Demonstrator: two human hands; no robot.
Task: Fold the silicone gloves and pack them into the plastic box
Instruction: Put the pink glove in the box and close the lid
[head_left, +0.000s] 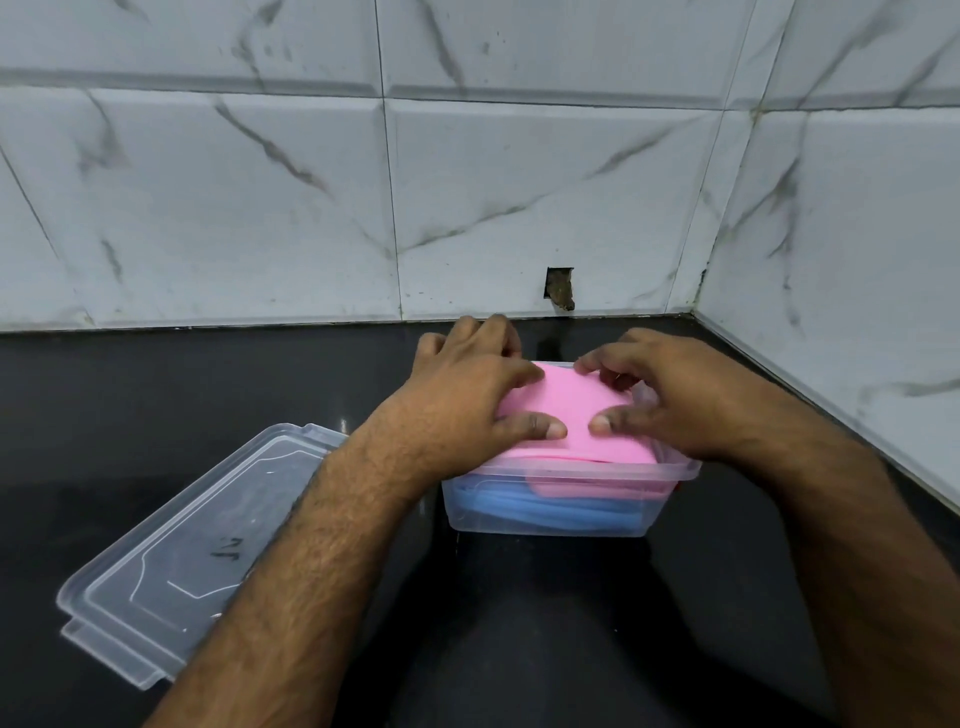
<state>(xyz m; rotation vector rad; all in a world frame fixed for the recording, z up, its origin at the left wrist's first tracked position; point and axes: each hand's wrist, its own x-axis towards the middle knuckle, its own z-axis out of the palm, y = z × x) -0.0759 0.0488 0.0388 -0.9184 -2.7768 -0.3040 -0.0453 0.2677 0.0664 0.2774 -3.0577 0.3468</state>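
Pressing pink glove (571, 415): left hand (467, 395), right hand (670, 400), fingers seemingly curled.

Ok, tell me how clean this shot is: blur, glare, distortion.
Head view: wide-angle bending curves the wall tiles and counter edge; soft glare sheens the black counter and the clear lid; both hands, left and right, on the pink glove look sharp, with no motion blur; lighting is even, shadows faint.

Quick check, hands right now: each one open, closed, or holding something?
Left hand: open, fingers and thumb pressing the folded pink glove down into the plastic box.
Right hand: open, fingertips pressing the same glove.
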